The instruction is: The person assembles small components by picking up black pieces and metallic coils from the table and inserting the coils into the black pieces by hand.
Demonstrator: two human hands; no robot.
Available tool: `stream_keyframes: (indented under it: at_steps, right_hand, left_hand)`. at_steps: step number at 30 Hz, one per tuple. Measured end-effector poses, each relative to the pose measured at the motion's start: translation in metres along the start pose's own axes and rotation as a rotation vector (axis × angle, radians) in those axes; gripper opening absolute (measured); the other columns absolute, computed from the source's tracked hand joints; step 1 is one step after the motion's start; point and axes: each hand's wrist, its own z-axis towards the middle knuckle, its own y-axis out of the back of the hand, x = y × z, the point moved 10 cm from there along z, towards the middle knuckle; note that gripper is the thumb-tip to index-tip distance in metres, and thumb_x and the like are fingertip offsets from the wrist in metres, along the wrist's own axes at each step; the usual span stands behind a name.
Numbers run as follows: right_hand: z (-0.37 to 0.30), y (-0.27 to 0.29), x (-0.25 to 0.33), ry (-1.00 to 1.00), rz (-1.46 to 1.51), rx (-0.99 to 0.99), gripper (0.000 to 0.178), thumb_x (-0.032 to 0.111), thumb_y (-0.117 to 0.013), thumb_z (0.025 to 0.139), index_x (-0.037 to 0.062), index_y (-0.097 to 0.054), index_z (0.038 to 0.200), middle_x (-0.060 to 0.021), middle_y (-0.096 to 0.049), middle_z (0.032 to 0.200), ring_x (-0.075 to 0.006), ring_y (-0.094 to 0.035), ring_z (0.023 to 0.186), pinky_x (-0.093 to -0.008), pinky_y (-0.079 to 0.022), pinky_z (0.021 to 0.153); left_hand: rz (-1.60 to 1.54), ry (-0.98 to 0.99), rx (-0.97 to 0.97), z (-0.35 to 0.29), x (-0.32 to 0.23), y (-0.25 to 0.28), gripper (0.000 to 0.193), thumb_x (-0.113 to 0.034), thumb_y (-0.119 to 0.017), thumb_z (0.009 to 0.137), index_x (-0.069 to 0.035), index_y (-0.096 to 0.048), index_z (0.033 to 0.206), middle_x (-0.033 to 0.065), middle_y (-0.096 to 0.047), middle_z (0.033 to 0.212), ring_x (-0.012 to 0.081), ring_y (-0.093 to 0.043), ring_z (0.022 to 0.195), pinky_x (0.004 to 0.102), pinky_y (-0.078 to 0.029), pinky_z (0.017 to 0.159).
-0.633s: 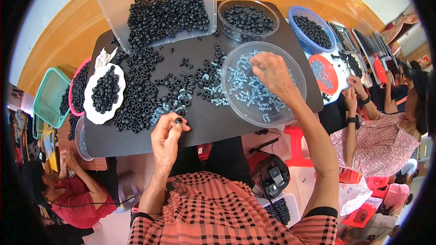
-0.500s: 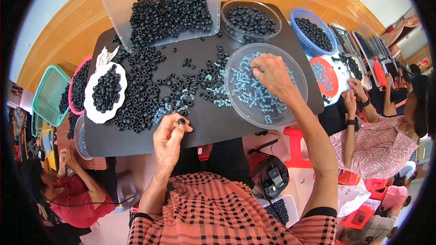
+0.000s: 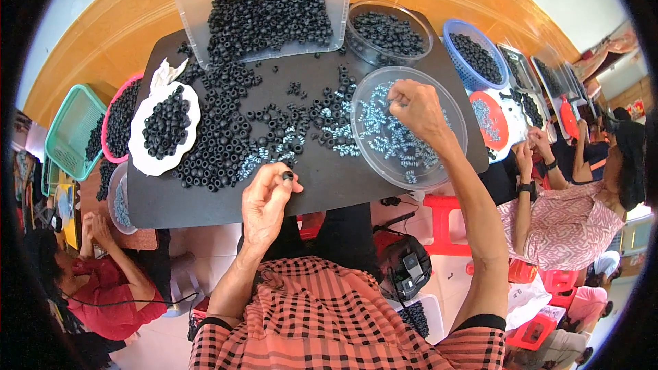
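My left hand point(image 3: 264, 207) is closed just above the table's near edge, pinching a small black ring-shaped part point(image 3: 287, 175) between thumb and fingers. Over a clear round shallow tray point(image 3: 460, 103) to the right, my right hand point(image 3: 419, 113) has its fingertips pressed together; whatever they hold, if anything, is too small to make out. Small silvery-blue coil springs point(image 3: 410, 152) are spread inside that tray. More springs lie mixed with black parts point(image 3: 281, 130) in the middle of the dark table point(image 3: 226, 212). A heap of black ring parts point(image 3: 214, 138) covers the table's left half.
A scalloped white plate point(image 3: 142, 161) of black parts stands at left. Behind are a tilted clear bin point(image 3: 192, 0) and a clear round tub point(image 3: 356, 48), both holding black parts. A blue basket point(image 3: 480, 77) sits at right. People work on both sides.
The whole view has shifted slightly, so the table and containers appear a little further right. My left hand still pinches the black part; my right hand stays over the spring tray, fingers still together.
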Motion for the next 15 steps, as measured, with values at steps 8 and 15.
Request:
stream_keyframes:
  at_steps: [8, 15]
  right_hand:
    - [-0.014, -0.013, 0.137, 0.078, 0.439, 0.07, 0.014, 0.0, -0.065, 0.069, 0.0024, -0.063, 0.082, -0.0076, -0.063, 0.075, -0.0152, -0.062, 0.066, -0.0286, -0.05, 0.063]
    - [-0.033, -0.054, 0.181, 0.186, 0.446, 0.143, 0.012, 0.002, -0.068, 0.073, 0.005, -0.062, 0.083, -0.0053, -0.062, 0.08, -0.0209, -0.063, 0.073, -0.033, -0.047, 0.071]
  left_hand:
    - [-0.173, 0.008, -0.008, 0.001, 0.004, 0.002, 0.009, -0.001, -0.052, 0.092, 0.0, -0.057, 0.1, 0.0037, -0.061, 0.087, 0.0095, -0.06, 0.082, 0.0233, -0.047, 0.08]
    - [-0.12, 0.028, -0.034, 0.001, 0.011, 0.006, 0.012, -0.006, -0.057, 0.092, -0.001, -0.06, 0.102, -0.0091, -0.044, 0.067, -0.0009, -0.035, 0.06, 0.0176, -0.029, 0.052]
